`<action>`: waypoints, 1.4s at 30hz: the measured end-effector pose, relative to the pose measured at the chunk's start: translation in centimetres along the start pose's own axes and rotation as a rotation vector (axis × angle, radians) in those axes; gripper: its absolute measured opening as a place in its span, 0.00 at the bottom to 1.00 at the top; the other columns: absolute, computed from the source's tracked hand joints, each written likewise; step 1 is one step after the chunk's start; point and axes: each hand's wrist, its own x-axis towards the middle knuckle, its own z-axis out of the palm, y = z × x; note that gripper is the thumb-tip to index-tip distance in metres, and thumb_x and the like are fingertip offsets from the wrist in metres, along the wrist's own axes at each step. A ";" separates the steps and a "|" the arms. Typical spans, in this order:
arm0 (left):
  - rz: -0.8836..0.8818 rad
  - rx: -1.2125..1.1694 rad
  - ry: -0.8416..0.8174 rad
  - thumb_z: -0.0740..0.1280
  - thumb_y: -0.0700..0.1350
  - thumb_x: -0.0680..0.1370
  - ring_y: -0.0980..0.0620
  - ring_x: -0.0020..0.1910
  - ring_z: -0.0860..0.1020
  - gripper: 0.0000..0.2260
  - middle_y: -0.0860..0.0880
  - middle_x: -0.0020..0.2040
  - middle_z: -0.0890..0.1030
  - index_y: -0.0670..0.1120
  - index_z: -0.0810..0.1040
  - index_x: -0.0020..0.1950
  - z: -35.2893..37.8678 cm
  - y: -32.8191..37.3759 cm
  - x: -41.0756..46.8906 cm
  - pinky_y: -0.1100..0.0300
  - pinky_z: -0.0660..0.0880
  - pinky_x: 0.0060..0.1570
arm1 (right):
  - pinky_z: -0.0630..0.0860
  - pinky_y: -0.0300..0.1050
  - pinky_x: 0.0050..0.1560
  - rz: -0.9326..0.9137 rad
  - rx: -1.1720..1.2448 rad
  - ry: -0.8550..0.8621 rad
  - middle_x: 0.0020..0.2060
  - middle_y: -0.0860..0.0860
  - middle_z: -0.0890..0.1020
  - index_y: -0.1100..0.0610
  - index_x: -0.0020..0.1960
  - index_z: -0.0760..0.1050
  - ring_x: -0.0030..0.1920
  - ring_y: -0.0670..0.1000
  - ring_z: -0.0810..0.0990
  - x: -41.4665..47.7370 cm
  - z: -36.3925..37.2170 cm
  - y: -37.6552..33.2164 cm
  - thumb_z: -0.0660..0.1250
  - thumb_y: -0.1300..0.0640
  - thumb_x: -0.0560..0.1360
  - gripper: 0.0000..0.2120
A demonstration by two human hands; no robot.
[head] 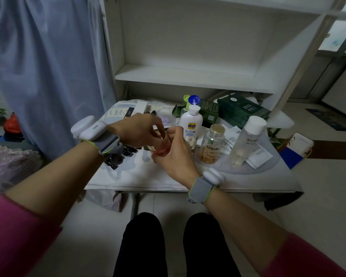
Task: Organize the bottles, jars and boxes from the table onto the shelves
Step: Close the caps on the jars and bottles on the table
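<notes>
Space: white shelf open above the table's far edge | Hands: 2 together at table's middle; left hand pinches the gold cap of a small pink bottle, right hand wraps its body | Surface: cloth-covered; white lotion bottle, green boxes crowd right; blue curtain left.

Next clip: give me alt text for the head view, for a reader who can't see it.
Both hands hold a small pink bottle over the table: the left hand pinches its gold cap, the right hand grips its body. Nearby stand a white lotion bottle, a capsule jar, a clear bottle and green boxes, with white shelves beyond.
</notes>
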 end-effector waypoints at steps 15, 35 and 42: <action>-0.042 -0.072 -0.048 0.65 0.58 0.76 0.52 0.32 0.83 0.18 0.45 0.38 0.85 0.42 0.79 0.51 0.3 1.6 0.4 0.61 0.79 0.39 | 0.75 0.55 0.57 -0.089 -0.172 0.086 0.58 0.52 0.77 0.55 0.63 0.62 0.59 0.55 0.75 -0.4 -1.3 0.4 0.74 0.60 0.66 0.32; 0.041 0.000 -0.022 0.74 0.53 0.70 0.52 0.51 0.77 0.24 0.52 0.60 0.78 0.53 0.72 0.63 0.2 2.4 0.0 0.57 0.75 0.52 | 0.75 0.47 0.54 -0.068 -0.136 0.086 0.57 0.51 0.78 0.55 0.62 0.62 0.57 0.54 0.77 -0.8 -2.5 0.5 0.75 0.61 0.66 0.30; 0.022 -0.017 -0.010 0.70 0.54 0.73 0.51 0.48 0.78 0.20 0.50 0.58 0.78 0.50 0.74 0.62 0.4 2.7 0.0 0.57 0.76 0.50 | 0.75 0.46 0.53 -0.076 -0.164 0.100 0.58 0.51 0.78 0.55 0.62 0.62 0.57 0.53 0.77 -0.8 -2.6 0.5 0.75 0.60 0.66 0.31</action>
